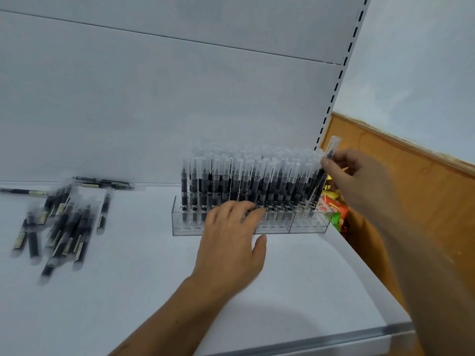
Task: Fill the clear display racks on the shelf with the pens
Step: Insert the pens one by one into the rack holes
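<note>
Pen pinched in right hand fingertips, tilted at the right end of the clear display rack, which is packed with upright pens. Left hand has its fingers straight, resting on the rack front; loose pens are piled well left on the shelf.

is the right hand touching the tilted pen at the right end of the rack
Touching. The head view shows the right hand pinching the tilted pen between thumb and fingers, at the right end of the clear rack.
</note>
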`<action>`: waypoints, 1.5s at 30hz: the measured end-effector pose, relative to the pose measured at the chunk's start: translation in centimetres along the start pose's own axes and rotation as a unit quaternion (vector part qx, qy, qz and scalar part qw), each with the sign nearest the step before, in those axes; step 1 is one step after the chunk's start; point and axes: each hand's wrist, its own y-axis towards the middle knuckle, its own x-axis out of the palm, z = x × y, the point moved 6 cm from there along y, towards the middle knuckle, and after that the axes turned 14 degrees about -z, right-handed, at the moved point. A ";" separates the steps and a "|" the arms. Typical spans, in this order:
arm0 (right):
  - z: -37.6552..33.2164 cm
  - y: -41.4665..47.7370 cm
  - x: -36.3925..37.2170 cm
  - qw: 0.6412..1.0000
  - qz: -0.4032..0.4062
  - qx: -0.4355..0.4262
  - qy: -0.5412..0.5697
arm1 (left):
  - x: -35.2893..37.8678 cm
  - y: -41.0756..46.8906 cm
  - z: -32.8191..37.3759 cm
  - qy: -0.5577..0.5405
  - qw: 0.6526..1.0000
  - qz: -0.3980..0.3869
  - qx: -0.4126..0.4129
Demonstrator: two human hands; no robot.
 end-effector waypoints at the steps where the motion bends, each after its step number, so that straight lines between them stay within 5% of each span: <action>1: 0.0 0.0 0.0 1.000 0.000 -0.001 0.001 | 0.0 0.0 0.0 0.000 1.000 0.001 -0.001; 9: 1.2 0.1 3.0 0.985 -0.127 0.027 -0.112 | -0.2 0.0 0.0 -0.008 1.000 0.001 -0.003; 19: 0.2 -1.9 2.6 0.975 -0.136 0.052 -0.169 | -0.8 0.0 -0.2 -0.049 0.999 -0.014 0.014; 24: -4.6 -4.4 5.8 0.970 -0.193 -0.023 -0.148 | -4.4 -0.7 -2.0 -0.090 0.996 0.009 0.009; 29: -11.4 -6.5 13.9 0.927 -0.351 -0.121 -0.056 | -9.2 -5.1 -9.8 -0.114 0.986 0.055 -0.104; 34: -18.7 -7.3 21.8 0.883 -0.419 -0.209 -0.019 | -12.8 -11.1 -18.9 -0.097 0.955 0.093 -0.263; 38: -22.1 -5.2 26.3 0.892 -0.401 -0.209 -0.017 | -14.3 -14.0 -24.2 -0.088 0.931 0.091 -0.341; 42: -22.8 -4.0 29.2 0.921 -0.320 -0.220 -0.031 | -15.3 -13.3 -27.5 -0.059 0.931 0.065 -0.354; 45: -22.1 -4.6 31.0 0.913 -0.333 -0.231 -0.042 | -15.6 -11.9 -29.9 -0.029 0.932 0.034 -0.361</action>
